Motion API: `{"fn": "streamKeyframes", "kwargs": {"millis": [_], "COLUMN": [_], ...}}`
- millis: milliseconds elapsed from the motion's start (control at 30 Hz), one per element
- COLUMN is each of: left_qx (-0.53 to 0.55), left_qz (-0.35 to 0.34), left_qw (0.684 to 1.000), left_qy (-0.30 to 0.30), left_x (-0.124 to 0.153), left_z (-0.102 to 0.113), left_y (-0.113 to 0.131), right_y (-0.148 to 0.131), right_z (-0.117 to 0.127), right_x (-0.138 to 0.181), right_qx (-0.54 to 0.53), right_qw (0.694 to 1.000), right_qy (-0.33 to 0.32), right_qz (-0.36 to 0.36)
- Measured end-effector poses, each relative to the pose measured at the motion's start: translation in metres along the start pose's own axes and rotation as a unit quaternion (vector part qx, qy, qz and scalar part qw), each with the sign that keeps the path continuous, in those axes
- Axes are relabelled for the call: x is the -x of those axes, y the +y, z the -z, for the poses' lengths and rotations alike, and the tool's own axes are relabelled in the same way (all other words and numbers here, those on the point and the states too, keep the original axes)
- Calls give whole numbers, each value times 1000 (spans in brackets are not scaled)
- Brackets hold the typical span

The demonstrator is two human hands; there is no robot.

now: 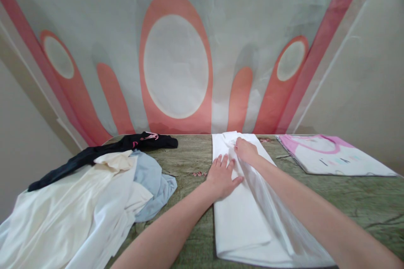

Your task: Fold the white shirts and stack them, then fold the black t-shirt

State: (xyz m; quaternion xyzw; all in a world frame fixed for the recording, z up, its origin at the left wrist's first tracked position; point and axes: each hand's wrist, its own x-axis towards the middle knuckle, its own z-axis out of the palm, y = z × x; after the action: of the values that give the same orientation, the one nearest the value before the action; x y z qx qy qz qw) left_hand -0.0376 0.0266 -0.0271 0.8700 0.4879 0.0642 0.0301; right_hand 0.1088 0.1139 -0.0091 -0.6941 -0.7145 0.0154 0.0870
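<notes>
A white garment (pixel 243 222), partly folded into a long strip, lies on the table in front of me. My left hand (pixel 222 176) rests on its left part, fingers spread flat over the fabric. Farther up, my right hand (pixel 246 150) has its fingers closed on the cloth near the far end. From that grip a loose, thinner-looking layer slants down along the right side, partly behind my right forearm. The exact garment type cannot be made out.
A loose pile of cream, white and light blue clothes (pixel 72 210) lies at left, with a black garment (pixel 104 153) behind it. At right sits a folded pink-and-white shirt (pixel 341 155). The wood-patterned tabletop (pixel 186 164) ends at a printed backdrop (pixel 176 67).
</notes>
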Motion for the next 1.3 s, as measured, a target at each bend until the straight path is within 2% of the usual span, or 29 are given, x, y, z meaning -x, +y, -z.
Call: {"fn": "streamKeyframes", "kwargs": {"millis": [100, 200, 367, 500, 600, 700, 800, 900, 967, 1100, 1300], "left_qx": [0, 5, 28, 111, 197, 310, 434, 491, 499, 481, 480], "left_qz": [-8, -8, -31, -59, -59, -9, 79, 112, 108, 86, 71], "left_qw": [1000, 1000, 999, 992, 978, 942, 867, 823, 819, 839, 856], "left_qy": [-5, -1, -7, 17, -25, -128, -232, -263, -261, -240, -177], "left_x": [1, 1, 7, 11, 8, 1, -6, -8, -8, -6, -3], "left_z": [1, 3, 16, 28, 33, 32, 28, 24, 21, 18, 16], "left_y": [0, -1, 4, 31, 59, 82, 95, 101, 103, 105, 104], "right_y": [3, 18, 79, 127, 147, 155, 159, 164, 166, 163, 154], "right_z": [5, 18, 41, 39, 35, 37, 40, 35, 29, 21, 19], "right_x": [15, 33, 70, 111, 143, 171, 191, 201, 201, 198, 199], "right_qx": [-21, -56, -133, -194, -202, -213, -233, -267, -287, -309, -308], "right_qw": [999, 994, 987, 976, 976, 974, 971, 963, 957, 948, 946], "right_qy": [4, -17, 11, -25, -12, -1, 8, 24, 46, 70, 91], "right_qz": [37, 91, 91, 93, 81, 71, 59, 40, 25, 25, 45]}}
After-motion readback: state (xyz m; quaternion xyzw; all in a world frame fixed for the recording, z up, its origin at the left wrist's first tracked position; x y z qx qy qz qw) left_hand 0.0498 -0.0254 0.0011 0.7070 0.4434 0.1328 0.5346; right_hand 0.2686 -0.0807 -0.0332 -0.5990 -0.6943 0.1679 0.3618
